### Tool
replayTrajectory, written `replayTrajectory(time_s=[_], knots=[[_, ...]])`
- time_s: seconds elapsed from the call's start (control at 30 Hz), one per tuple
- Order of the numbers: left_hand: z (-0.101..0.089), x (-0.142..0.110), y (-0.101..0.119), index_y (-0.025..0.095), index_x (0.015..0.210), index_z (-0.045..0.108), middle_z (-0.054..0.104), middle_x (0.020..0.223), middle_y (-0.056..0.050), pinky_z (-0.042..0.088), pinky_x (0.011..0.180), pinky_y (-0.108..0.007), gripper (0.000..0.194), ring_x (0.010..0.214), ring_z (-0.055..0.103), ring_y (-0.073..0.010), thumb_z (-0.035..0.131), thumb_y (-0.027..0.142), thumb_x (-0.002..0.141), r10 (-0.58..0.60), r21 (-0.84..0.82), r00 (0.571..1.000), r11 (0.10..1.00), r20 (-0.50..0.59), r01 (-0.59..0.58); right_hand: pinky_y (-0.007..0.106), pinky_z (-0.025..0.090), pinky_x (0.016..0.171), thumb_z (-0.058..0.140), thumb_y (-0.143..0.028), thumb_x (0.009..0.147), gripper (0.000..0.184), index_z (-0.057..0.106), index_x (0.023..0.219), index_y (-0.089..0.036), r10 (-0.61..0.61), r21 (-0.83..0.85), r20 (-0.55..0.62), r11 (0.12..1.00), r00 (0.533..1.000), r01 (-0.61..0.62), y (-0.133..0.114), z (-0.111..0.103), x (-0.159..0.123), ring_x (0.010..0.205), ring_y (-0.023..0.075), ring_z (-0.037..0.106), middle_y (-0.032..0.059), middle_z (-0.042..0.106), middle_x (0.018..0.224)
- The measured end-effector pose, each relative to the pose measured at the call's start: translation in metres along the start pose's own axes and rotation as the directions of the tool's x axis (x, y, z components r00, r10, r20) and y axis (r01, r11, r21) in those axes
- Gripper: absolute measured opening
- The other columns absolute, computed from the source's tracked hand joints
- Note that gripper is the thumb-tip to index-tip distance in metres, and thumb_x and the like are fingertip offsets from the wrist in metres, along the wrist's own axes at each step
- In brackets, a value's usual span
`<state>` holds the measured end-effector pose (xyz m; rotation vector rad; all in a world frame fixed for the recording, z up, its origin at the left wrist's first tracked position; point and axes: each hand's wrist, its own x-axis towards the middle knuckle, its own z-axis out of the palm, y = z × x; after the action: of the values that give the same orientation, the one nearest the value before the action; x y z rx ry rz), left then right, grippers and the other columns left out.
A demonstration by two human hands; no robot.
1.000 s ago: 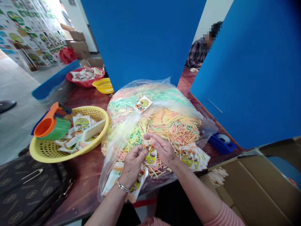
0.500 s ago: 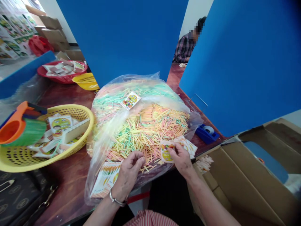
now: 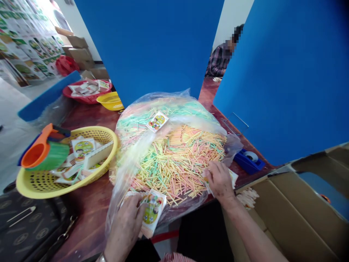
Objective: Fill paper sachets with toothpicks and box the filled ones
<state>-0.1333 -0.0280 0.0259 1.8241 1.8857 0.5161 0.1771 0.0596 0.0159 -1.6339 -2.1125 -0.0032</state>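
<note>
My left hand [image 3: 127, 220] lies with bent fingers over a row of small printed paper packets [image 3: 153, 211] at the near left edge of the plastic bag. The top packet shows a round yellow-green picture. My right hand [image 3: 220, 182] is closed over another printed packet [image 3: 206, 180] at the bag's near right, above more packets [image 3: 233, 177]; the fingers hide most of it. Between the hands, the open clear bag [image 3: 128, 160] holds a big heap of thin pastel sticks [image 3: 174, 160]. One more packet [image 3: 158, 122] rests on top of the bag.
A yellow basket [image 3: 116, 145] of packets stands left, with an orange scoop [image 3: 35, 154] at its rim. Behind are a red basket [image 3: 87, 99] and a yellow one [image 3: 110, 101]. A blue tape dispenser [image 3: 249, 163], cardboard box [image 3: 275, 196] and blue panels [image 3: 152, 47] surround the table; someone sits beyond.
My left hand has moved down and left from the sticks onto the packet row. My right hand has brought its packet rightward and down over the other packets. The view has shifted a little left.
</note>
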Motion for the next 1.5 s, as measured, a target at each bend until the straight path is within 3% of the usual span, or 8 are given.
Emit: replayTrajectory(time_s=[0.13, 0.3, 0.53, 0.83, 1.1, 1.27, 1.37, 1.5], knots=[[0.009, -0.008, 0.009, 0.017, 0.099, 0.053, 0.06, 0.089, -0.008, 0.045, 0.078, -0.039, 0.026, 0.084, 0.057, -0.0237, 0.047, 0.035, 0.081, 0.028, 0.169, 0.999, 0.985, 0.017, -0.03, 0.034, 0.038, 0.088, 0.033, -0.019, 0.089, 0.029, 0.053, 0.109, -0.014, -0.181, 0.157, 0.155, 0.975, 0.971, 0.157, -0.033, 0.009, 0.062, 0.096, 0.02, 0.052, 0.0105, 0.061, 0.103], [0.021, 0.001, 0.018, 0.013, 0.094, 0.051, 0.059, 0.089, -0.012, 0.044, 0.078, -0.039, 0.02, 0.086, 0.056, -0.0257, 0.049, 0.025, 0.078, -0.029, 0.228, 0.999, 0.973, 0.033, 0.021, 0.028, 0.04, 0.08, 0.04, -0.01, 0.08, 0.027, 0.062, 0.096, -0.011, -0.198, -0.019, 0.566, 0.968, 0.8, 0.252, -0.055, 0.043, 0.126, 0.09, 0.0203, 0.057, 0.0131, 0.065, 0.095], [0.024, 0.007, 0.004, 0.019, 0.087, 0.051, 0.062, 0.082, -0.005, 0.046, 0.072, -0.032, 0.01, 0.08, 0.059, -0.0205, 0.043, 0.023, 0.081, -0.147, 0.122, 0.983, 0.984, 0.107, 0.133, 0.027, 0.038, 0.078, 0.049, -0.012, 0.074, 0.022, 0.067, 0.087, -0.013, -0.238, -0.009, 0.665, 0.945, 0.708, 0.327, -0.055, 0.063, 0.146, 0.092, 0.0221, 0.058, 0.0134, 0.067, 0.091], [0.02, 0.001, 0.0, 0.021, 0.086, 0.056, 0.062, 0.088, -0.005, 0.046, 0.079, -0.033, 0.017, 0.083, 0.058, -0.0191, 0.04, 0.026, 0.085, 0.073, -0.032, 0.987, 0.996, -0.143, -0.078, 0.027, 0.036, 0.08, 0.045, -0.019, 0.08, 0.022, 0.064, 0.089, -0.012, -0.203, 0.015, 0.613, 0.969, 0.763, 0.246, -0.049, 0.062, 0.13, 0.093, 0.0219, 0.056, 0.013, 0.065, 0.094], [0.013, 0.004, 0.009, 0.021, 0.09, 0.057, 0.064, 0.078, -0.001, 0.048, 0.06, -0.024, 0.02, 0.068, 0.06, -0.0156, 0.049, 0.037, 0.081, -0.266, -0.387, 0.958, 0.898, -0.104, 0.208, 0.023, 0.033, 0.06, 0.042, -0.026, 0.083, 0.021, 0.059, 0.082, -0.015, -0.112, 0.138, 0.519, 0.989, 0.847, 0.046, -0.041, 0.066, 0.128, 0.065, 0.0151, 0.051, 0.0051, 0.061, 0.071], [0.011, 0.013, 0.011, 0.02, 0.083, 0.057, 0.059, 0.065, 0.003, 0.043, 0.052, -0.021, 0.024, 0.056, 0.053, -0.0122, 0.056, 0.042, 0.075, -0.312, -0.482, 0.948, 0.841, -0.061, 0.246, 0.02, 0.032, 0.055, 0.029, -0.033, 0.088, 0.031, 0.055, 0.088, -0.016, -0.074, 0.306, 0.425, 0.95, 0.902, -0.067, -0.038, 0.066, 0.128, 0.058, 0.0099, 0.044, -0.0013, 0.057, 0.069], [0.006, 0.018, 0.012, 0.021, 0.078, 0.061, 0.059, 0.063, 0.002, 0.041, 0.053, -0.021, 0.02, 0.055, 0.052, -0.0119, 0.053, 0.039, 0.078, -0.242, -0.327, 0.965, 0.924, -0.098, 0.199, 0.02, 0.034, 0.056, 0.03, -0.033, 0.086, 0.031, 0.055, 0.092, -0.016, 0.001, 0.494, 0.349, 0.85, 0.937, -0.185, -0.038, 0.065, 0.131, 0.059, 0.0092, 0.044, -0.0012, 0.058, 0.074], [0.002, 0.029, 0.019, 0.021, 0.079, 0.062, 0.062, 0.067, 0.0, 0.041, 0.058, -0.021, 0.019, 0.058, 0.054, -0.0123, 0.049, 0.035, 0.08, -0.088, -0.258, 0.991, 0.964, -0.106, 0.058, 0.022, 0.038, 0.062, 0.046, -0.031, 0.079, 0.021, 0.058, 0.076, -0.015, 0.128, 0.772, 0.318, 0.54, 0.939, -0.335, -0.048, 0.058, 0.132, 0.059, 0.0096, 0.046, -0.0021, 0.058, 0.066]])
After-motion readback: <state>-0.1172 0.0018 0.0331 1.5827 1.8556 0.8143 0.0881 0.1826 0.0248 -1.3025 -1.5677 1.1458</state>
